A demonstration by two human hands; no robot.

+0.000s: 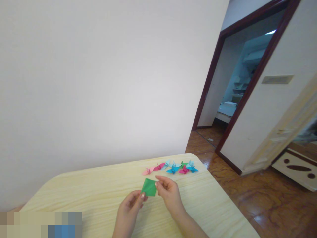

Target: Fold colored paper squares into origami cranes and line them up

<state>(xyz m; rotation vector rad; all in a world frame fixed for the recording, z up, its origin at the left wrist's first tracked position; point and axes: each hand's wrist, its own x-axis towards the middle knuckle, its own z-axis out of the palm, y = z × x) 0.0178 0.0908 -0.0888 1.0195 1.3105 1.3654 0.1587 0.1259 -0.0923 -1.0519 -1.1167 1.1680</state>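
A small folded square of green origami paper [149, 187] is held up above the table between my two hands. My left hand [131, 206] pinches its lower left corner between thumb and fingers. At the right corner, the thumb and forefinger of my right hand [169, 193] are closed on the paper's edge. Just beyond the hands, several folded paper cranes [173, 169] in pink, red, blue and green stand in a cluster on the table's far right part.
The pale wood-grain table [99, 191] has rounded corners and its far edge runs along a white wall [111, 82]. To the right lie a brown patterned floor [237, 195], a dark-framed doorway [210, 76] and a low white cabinet [297, 168]. The lower left corner is blurred out.
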